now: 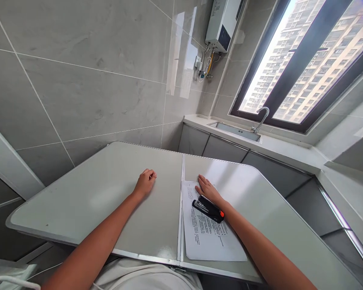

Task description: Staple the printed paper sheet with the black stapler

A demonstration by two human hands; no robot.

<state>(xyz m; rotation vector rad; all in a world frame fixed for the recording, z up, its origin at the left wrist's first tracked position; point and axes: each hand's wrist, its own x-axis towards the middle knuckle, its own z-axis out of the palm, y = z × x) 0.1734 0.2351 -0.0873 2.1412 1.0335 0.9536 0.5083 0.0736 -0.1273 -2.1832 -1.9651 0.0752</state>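
Note:
My left hand [145, 181] rests on the left half of the light table, fingers curled in, nothing visible in them. On the right half, my right hand [209, 189] lies flat with its fingers stretched out, over the upper edge of some printed paper sheets [199, 229]. A black stapler [208, 208] with an orange-red end lies on the sheets, just below my right hand and beside the wrist. The hand partly covers the top right of the paper.
The folding table [103, 189] has a metal seam down its middle. Behind it at the right, a counter [290, 152] holds a sink [237, 131] and faucet [262, 117] below a window. A grey tiled wall stands behind the table.

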